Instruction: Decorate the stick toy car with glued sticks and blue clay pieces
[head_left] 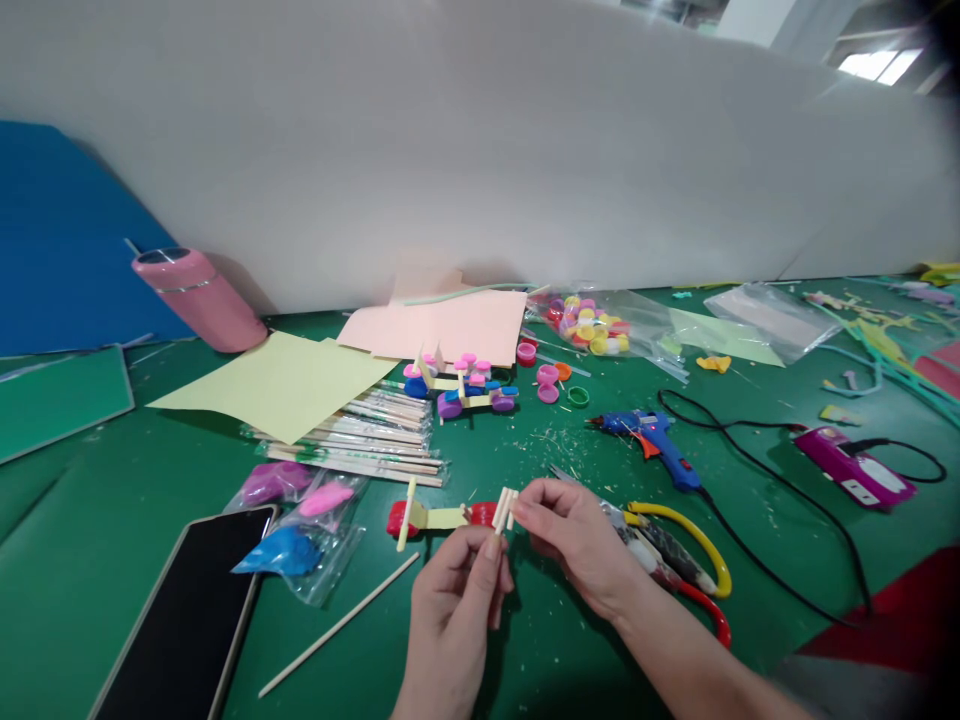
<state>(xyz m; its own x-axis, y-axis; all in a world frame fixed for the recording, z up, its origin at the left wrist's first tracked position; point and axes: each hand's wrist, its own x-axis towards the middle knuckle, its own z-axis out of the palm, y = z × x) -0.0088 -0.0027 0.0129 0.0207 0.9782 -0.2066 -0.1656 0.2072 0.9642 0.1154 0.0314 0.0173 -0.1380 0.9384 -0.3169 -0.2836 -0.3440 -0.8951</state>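
Observation:
Several short pale wooden sticks (501, 511) stand side by side between the fingertips of my left hand (456, 595), which is closed on them. My right hand (574, 530) pinches at the right side of this bundle, its thumb and fingers on one short stick. Just behind my left hand lies a small model with red wheels (398, 518), a flat pale body and a yellowish crossbar; my hands and the sticks partly cover its right end. A longer wooden stick (339, 625) rests on the table, left of my left hand.
A glue gun (656, 440), pliers with yellow and red handles (679, 565) and a purple power strip (855, 465) lie right. Wrapped sticks (382, 440), small colourful models (476, 395) and bagged caps (589, 325) sit behind. Left are clay bags (281, 550), a phone (187, 620) and a pink bottle (199, 300).

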